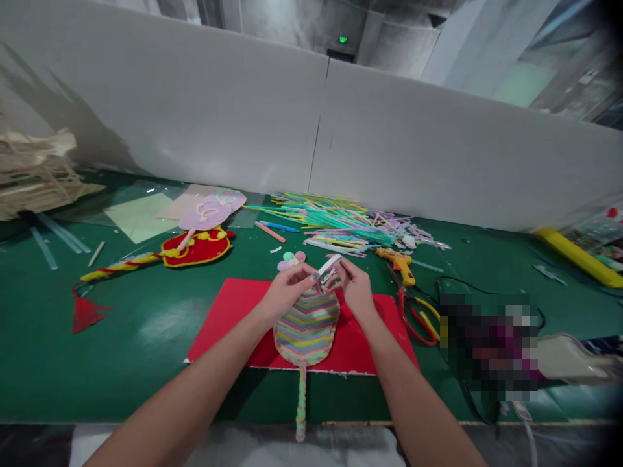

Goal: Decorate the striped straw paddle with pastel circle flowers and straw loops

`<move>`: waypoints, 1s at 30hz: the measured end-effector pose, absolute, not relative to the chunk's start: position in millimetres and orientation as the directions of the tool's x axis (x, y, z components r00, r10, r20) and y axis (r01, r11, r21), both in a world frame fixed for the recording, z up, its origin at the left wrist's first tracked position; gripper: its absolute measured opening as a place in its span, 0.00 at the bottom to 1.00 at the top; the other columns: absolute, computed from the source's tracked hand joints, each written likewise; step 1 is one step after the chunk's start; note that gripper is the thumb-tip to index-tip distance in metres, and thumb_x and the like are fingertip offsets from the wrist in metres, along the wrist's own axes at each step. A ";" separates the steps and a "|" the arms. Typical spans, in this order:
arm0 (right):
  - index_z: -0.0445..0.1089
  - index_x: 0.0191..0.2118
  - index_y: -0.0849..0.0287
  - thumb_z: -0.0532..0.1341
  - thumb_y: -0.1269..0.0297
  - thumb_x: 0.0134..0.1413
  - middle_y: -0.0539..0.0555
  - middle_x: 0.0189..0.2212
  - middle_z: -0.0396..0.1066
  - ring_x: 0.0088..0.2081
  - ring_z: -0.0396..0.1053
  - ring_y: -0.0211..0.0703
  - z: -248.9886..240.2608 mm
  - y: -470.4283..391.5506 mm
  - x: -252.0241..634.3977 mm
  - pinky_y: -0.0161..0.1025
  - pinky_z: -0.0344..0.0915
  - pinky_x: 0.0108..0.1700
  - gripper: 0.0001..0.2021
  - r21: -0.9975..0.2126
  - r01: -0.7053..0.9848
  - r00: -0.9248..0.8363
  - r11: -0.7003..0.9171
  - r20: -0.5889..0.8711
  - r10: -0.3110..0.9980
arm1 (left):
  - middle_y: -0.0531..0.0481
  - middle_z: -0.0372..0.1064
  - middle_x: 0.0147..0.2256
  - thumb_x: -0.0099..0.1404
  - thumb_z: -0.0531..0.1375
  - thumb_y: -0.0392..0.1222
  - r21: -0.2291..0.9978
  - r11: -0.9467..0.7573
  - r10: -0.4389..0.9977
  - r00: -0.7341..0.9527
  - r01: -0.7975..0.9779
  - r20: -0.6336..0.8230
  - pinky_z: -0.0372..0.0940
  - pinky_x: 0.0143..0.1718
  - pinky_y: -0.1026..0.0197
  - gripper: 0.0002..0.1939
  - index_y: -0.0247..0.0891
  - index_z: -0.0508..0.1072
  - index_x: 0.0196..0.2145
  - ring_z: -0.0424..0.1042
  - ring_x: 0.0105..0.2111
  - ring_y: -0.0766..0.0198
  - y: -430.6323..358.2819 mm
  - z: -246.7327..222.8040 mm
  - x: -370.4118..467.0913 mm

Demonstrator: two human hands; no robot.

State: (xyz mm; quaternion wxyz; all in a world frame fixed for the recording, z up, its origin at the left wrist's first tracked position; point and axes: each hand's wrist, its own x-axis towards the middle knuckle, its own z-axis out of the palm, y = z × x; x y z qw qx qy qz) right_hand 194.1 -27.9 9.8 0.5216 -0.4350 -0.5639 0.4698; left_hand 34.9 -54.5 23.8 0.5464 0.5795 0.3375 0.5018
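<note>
A short white strip point(329, 264) is pinched between the fingertips of my left hand point(291, 289) and my right hand point(356, 289); its material is hard to make out. Right below the hands lies a round fan point(306, 332) with zigzag pastel stripes and a braided handle, which points toward me past the table's edge. The fan rests on a red sheet point(214, 329). Just beyond my left hand sits a small flower of pastel discs point(287, 263). My fingers partly hide the fan's top.
Pipe cleaners point(331, 217) are heaped at the back. An orange glue gun point(400, 264), red-handled pliers point(418, 324) and cables lie to the right. A red fan point(197, 250) with a tassel, a lilac fan point(209, 211) and a green paper point(141, 217) lie to the left.
</note>
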 end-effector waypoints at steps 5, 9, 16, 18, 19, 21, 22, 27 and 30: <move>0.69 0.44 0.55 0.54 0.54 0.52 0.51 0.30 0.66 0.23 0.66 0.35 10.8 -29.7 195.1 0.34 0.70 0.21 0.17 -0.963 0.087 -0.043 0.254 0.252 0.967 | 0.52 0.65 0.27 0.58 0.57 0.43 0.973 -0.138 0.942 0.278 -0.184 0.186 0.60 0.37 0.63 0.08 0.34 0.67 0.27 0.66 0.31 0.66 -51.9 20.7 34.7; 0.69 0.45 0.54 0.53 0.56 0.54 0.52 0.32 0.66 0.24 0.66 0.36 12.8 -31.4 196.9 0.36 0.71 0.23 0.16 -0.933 0.142 -0.030 0.330 0.329 0.944 | 0.51 0.66 0.28 0.55 0.55 0.40 0.982 -0.101 0.956 0.258 -0.161 0.141 0.60 0.38 0.61 0.06 0.34 0.67 0.26 0.67 0.32 0.63 -48.5 17.7 34.9; 0.68 0.48 0.51 0.50 0.58 0.56 0.53 0.33 0.66 0.25 0.66 0.36 11.8 -30.5 200.8 0.36 0.70 0.24 0.17 -0.897 0.223 -0.002 0.382 0.391 0.920 | 0.51 0.67 0.28 0.53 0.53 0.37 0.987 -0.089 0.960 0.253 -0.131 0.120 0.59 0.37 0.62 0.05 0.35 0.67 0.26 0.66 0.33 0.63 -46.8 15.4 34.6; 0.68 0.47 0.51 0.50 0.58 0.56 0.53 0.33 0.66 0.25 0.66 0.36 11.6 -30.5 201.2 0.36 0.70 0.24 0.16 -0.890 0.241 -0.006 0.386 0.396 0.918 | 0.51 0.67 0.28 0.53 0.52 0.35 0.986 -0.096 0.956 0.264 -0.139 0.131 0.59 0.37 0.62 0.05 0.35 0.68 0.26 0.66 0.33 0.63 -46.8 14.6 34.2; 0.68 0.47 0.51 0.50 0.59 0.56 0.53 0.33 0.66 0.24 0.66 0.36 11.7 -30.5 201.3 0.36 0.70 0.24 0.16 -0.888 0.247 -0.008 0.387 0.398 0.917 | 0.51 0.66 0.28 0.52 0.52 0.35 0.983 -0.106 0.952 0.271 -0.149 0.144 0.59 0.37 0.63 0.06 0.35 0.68 0.26 0.66 0.33 0.64 -46.9 14.4 34.0; 0.68 0.47 0.51 0.50 0.59 0.56 0.53 0.33 0.66 0.24 0.65 0.36 12.0 -30.4 201.4 0.35 0.70 0.24 0.16 -0.888 0.250 -0.007 0.386 0.396 0.918 | 0.52 0.66 0.28 0.51 0.52 0.32 0.977 -0.129 0.942 0.286 -0.171 0.174 0.58 0.37 0.64 0.07 0.35 0.68 0.27 0.65 0.33 0.64 -47.3 14.4 33.9; 0.68 0.47 0.52 0.50 0.59 0.56 0.53 0.33 0.66 0.24 0.65 0.36 12.2 -30.3 201.4 0.35 0.70 0.23 0.16 -0.891 0.246 -0.003 0.382 0.394 0.919 | 0.52 0.66 0.29 0.50 0.52 0.32 0.975 -0.135 0.939 0.290 -0.178 0.183 0.58 0.37 0.64 0.07 0.35 0.69 0.27 0.65 0.33 0.64 -47.7 14.6 33.9; 0.68 0.48 0.52 0.50 0.59 0.56 0.54 0.33 0.66 0.24 0.65 0.36 11.9 -29.5 201.1 0.35 0.70 0.23 0.17 -0.896 0.242 0.004 0.373 0.385 0.923 | 0.50 0.67 0.30 0.54 0.54 0.39 0.982 -0.080 0.957 0.264 -0.171 0.124 0.60 0.37 0.62 0.06 0.35 0.68 0.29 0.66 0.34 0.63 -48.3 16.1 34.9; 0.68 0.48 0.52 0.50 0.59 0.55 0.53 0.33 0.67 0.23 0.65 0.35 11.2 -29.4 201.0 0.35 0.70 0.24 0.17 -0.891 0.251 -0.001 0.378 0.390 0.921 | 0.51 0.67 0.29 0.54 0.54 0.39 0.987 -0.064 0.961 0.258 -0.146 0.100 0.60 0.37 0.62 0.06 0.35 0.68 0.28 0.66 0.33 0.63 -47.7 16.4 34.9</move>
